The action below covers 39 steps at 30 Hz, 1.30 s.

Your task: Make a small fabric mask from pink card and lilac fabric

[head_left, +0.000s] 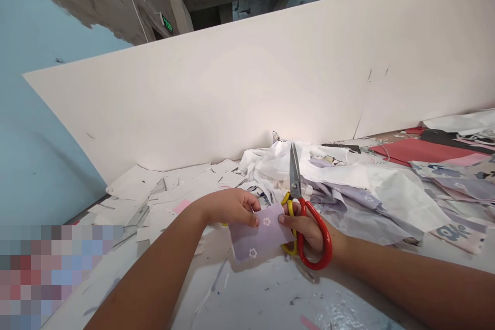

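Observation:
A small lavender fabric piece (pixel 257 240) with white flower outlines is stretched between my two hands above the table. My left hand (pixel 237 209) pinches its upper left edge between thumb and fingers. At its right edge, my right hand (pixel 307 227) grips the cloth with thumb and fingertips. Scissors (pixel 296 178) with red and yellow handles also hang on my right hand, their red loop around the hand. The blades point up and away, look closed, and do not touch the lavender piece.
White cloth scraps (pixel 348 175) are heaped behind my hands. White card pieces (pixel 133 183) lie at the left, red sheets (pixel 429 152) and patterned fabric (pixel 460 234) at the right. A tall white panel (pixel 232 93) stands along the back of the table (pixel 247 299).

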### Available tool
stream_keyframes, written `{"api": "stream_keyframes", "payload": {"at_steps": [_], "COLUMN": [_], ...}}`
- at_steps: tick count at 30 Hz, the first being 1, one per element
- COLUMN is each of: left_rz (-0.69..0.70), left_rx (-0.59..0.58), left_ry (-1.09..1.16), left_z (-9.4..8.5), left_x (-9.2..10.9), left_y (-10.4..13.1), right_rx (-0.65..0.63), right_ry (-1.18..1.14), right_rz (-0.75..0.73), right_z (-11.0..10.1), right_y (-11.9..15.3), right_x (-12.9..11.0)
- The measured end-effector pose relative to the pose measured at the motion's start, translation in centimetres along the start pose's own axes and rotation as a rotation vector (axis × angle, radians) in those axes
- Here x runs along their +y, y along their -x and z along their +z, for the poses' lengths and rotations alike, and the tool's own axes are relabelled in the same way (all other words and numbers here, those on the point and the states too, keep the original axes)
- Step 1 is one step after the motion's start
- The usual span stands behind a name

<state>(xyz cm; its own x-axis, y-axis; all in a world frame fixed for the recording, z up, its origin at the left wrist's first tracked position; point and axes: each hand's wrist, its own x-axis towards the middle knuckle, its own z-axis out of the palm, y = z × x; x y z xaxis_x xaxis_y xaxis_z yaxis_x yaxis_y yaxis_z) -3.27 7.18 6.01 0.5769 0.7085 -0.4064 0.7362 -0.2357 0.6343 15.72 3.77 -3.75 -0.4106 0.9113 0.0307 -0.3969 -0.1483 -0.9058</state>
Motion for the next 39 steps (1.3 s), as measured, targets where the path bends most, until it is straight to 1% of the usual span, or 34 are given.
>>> {"api": "stream_keyframes", "payload": {"at_steps": [3,6,9,13,18,20,23,25,28,31,33,36,39], "left_rz": [-0.039,-0.038,-0.007,-0.016,0.000,-0.013,-0.026,-0.022,-0.052,-0.071,-0.016,0.101,0.154], "left_rx": [-0.034,-0.032,-0.004,0.002,0.005,0.011,0.013,-0.009,-0.095,-0.183,-0.181,-0.086,0.012], "left_ry": [0.063,0.104,0.118,0.116,0.120,0.110,0.093,0.092,0.093,0.063,0.030,0.027,0.076], "left_z": [-0.9,-1.5,-1.6,-1.5,-1.6,-1.7,-1.8,-1.8,-1.8,-1.2,-0.5,0.7,1.1], "left_x": [-0.4,-0.5,-0.4,-0.2,0.1,0.2,0.1,-0.1,-0.2,0.2,0.6,1.2,1.5], "left_y": [0.7,1.4,1.9,2.0,2.3,2.5,2.6,2.5,2.4,2.0,1.6,0.9,0.6], "right_rx": [0.131,0.192,0.192,0.216,0.243,0.254,0.216,0.193,0.171,0.116,0.087,0.111,0.167], "right_ry": [0.016,-0.017,-0.019,0.002,-0.121,-0.133,-0.090,-0.077,-0.056,0.081,0.218,0.414,0.582], "right_rz": [-0.024,-0.030,-0.041,-0.044,0.004,-0.012,-0.069,-0.082,-0.064,-0.080,-0.122,-0.175,-0.223], "right_z": [-0.3,-0.2,0.3,0.7,1.0,1.0,1.0,0.9,0.7,0.4,0.3,0.4,1.0], "right_y": [-0.2,-0.3,-0.1,0.1,0.2,0.1,0.0,-0.1,-0.1,0.2,0.4,0.8,1.0], "right_x": [0.2,0.2,0.0,-0.3,-0.4,-0.6,-0.6,-0.5,-0.3,-0.2,-0.5,-1.7,-3.5]}}
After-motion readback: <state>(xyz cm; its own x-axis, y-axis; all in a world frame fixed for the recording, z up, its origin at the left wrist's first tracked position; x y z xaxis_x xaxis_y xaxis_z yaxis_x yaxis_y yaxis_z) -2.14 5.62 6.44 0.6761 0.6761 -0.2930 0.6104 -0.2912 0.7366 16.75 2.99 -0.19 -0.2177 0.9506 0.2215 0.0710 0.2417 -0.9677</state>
